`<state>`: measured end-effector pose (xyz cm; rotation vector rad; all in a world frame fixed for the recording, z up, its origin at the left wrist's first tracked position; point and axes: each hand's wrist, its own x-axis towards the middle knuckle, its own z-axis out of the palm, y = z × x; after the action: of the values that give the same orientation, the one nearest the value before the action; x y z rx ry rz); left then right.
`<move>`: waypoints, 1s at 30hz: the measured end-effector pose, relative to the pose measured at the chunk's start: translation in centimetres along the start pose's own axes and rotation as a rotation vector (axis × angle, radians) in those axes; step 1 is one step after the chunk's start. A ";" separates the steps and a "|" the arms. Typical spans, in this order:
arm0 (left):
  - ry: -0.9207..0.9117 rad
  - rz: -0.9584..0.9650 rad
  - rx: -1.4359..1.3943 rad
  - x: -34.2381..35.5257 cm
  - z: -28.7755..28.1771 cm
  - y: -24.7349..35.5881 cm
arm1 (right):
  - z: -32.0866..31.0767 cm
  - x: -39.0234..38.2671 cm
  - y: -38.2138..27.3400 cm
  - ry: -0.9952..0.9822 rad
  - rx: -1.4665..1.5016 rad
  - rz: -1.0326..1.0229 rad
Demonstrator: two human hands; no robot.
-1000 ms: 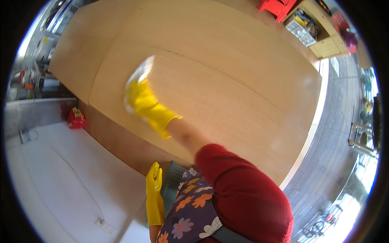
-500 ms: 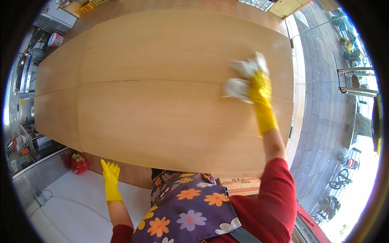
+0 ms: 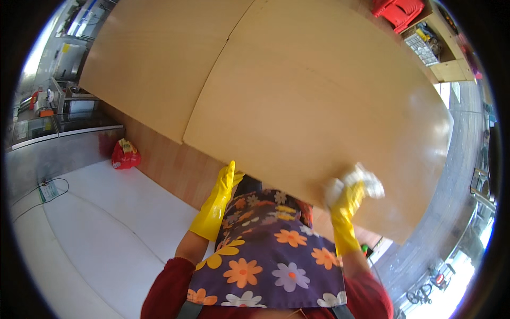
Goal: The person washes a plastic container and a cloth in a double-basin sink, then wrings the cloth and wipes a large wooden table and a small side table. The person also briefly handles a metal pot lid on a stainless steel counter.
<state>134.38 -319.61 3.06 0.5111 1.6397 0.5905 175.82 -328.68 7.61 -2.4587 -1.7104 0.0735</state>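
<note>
A light wood-coloured tabletop of joined boards spreads out before me. My right hand, in a long yellow rubber glove, presses a crumpled white cloth on the board by its near right edge. The glove and cloth are slightly blurred, and the fingertips are partly covered by the cloth. At the near edge, left of my apron, my left hand wears a matching glove. Its fingers are stretched out and hold nothing. Whether it touches the edge I cannot tell.
A red plastic bag lies against a steel cabinet on the left. Beside the white surface runs a thin cable. A red plastic stool and a wooden shelf unit stand far right. Grey paving lies beyond the right edge.
My right hand has drawn the cloth from the far right of the tabletop to its near edge. My left hand has come up to the edge. The view has turned.
</note>
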 end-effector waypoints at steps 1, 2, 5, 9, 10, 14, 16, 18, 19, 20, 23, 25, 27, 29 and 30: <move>-0.137 0.036 -0.075 -1.3 -1.7 0.2 | -0.6 2.5 -5.5 0.043 0.104 -0.219; -0.098 0.103 -0.020 -2.4 -3.7 0.3 | -0.7 5.2 -11.5 -0.064 0.168 -0.421; 0.049 0.295 -0.026 -4.2 -10.0 0.5 | 0.1 10.3 -29.5 -0.042 0.580 -0.711; 0.341 0.415 -0.004 -3.8 -16.6 2.6 | 5.5 11.2 -46.6 0.069 0.688 -1.022; 0.398 0.484 0.080 -3.2 -17.5 3.9 | 6.9 10.8 -48.3 0.087 0.635 -1.038; 0.594 0.885 0.519 1.4 -17.5 10.9 | 8.8 9.8 -42.0 0.022 0.783 -1.004; 0.598 1.025 0.650 4.6 -15.8 14.2 | 6.5 8.6 -32.4 -0.212 1.010 -0.656; 0.548 1.176 0.736 7.4 -13.6 16.4 | 3.0 7.2 -21.0 -0.072 0.736 -0.346; 0.525 1.227 0.755 8.6 -12.5 17.1 | 1.0 6.6 -15.0 0.027 0.167 -0.235; 0.509 1.261 0.793 9.4 -11.5 17.5 | -0.5 5.7 -9.6 0.095 0.060 -0.157; 0.416 1.468 0.857 10.7 -9.1 17.8 | -4.8 2.7 3.9 0.209 -0.031 0.114; 0.472 1.460 0.931 10.8 -8.3 17.6 | -4.8 3.4 7.5 0.378 0.340 0.398; 0.469 1.457 0.922 10.6 -7.9 17.6 | -4.2 6.7 7.6 0.437 0.174 0.492; 0.463 1.451 0.958 10.3 -7.8 17.7 | -3.1 12.9 4.2 0.431 0.133 0.493; 0.439 1.438 0.964 10.2 -7.7 17.8 | -2.6 16.5 1.3 0.427 0.146 0.461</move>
<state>125.28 -300.17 7.57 2.5044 1.6786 0.9136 183.16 -313.90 10.68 -2.4749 -0.9237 -0.2492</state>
